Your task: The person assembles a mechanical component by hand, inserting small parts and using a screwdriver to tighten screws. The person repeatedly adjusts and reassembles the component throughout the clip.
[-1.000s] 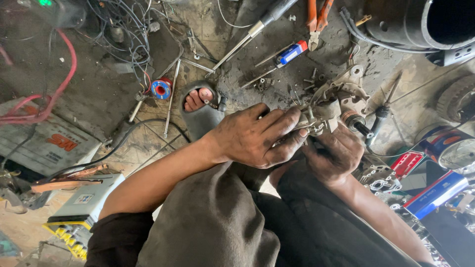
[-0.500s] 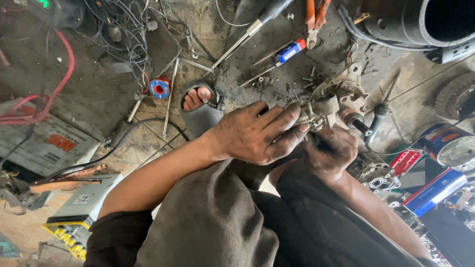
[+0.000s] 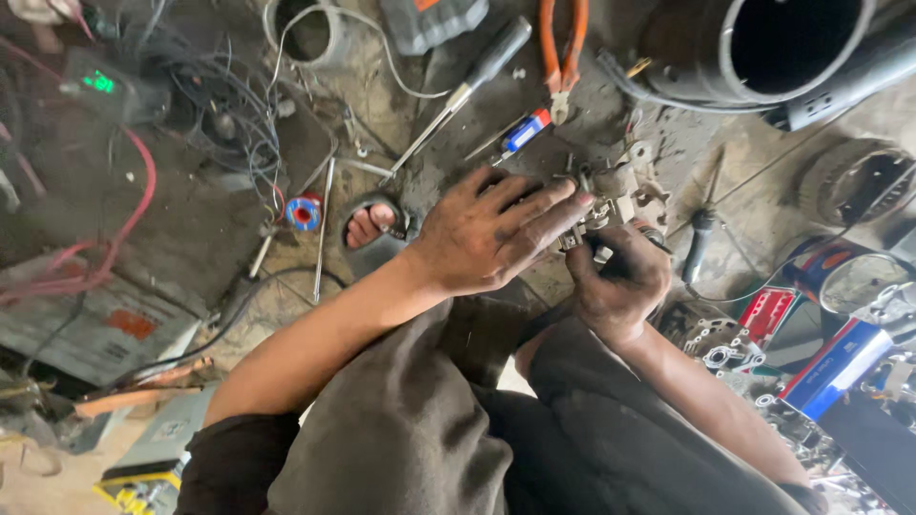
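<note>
Nearest me, my right hand (image 3: 620, 281) is curled shut under the small grimy grey metal assembly (image 3: 611, 195), propping it just above the floor. My left hand (image 3: 487, 234) lies over it, fingers stretched and pinching its near side. Judging by the loose parts around, I'd say disassembly is partway, the piece not yet apart. Beyond sit a blue-handled small screwdriver (image 3: 525, 132), a long black-handled screwdriver (image 3: 468, 86) and orange-handled pliers (image 3: 561, 52), near the floor's far edge.

Screwdriver (image 3: 465, 88), orange pliers (image 3: 560, 52), tangled wires (image 3: 205, 91), black pipe (image 3: 763, 48).
</note>
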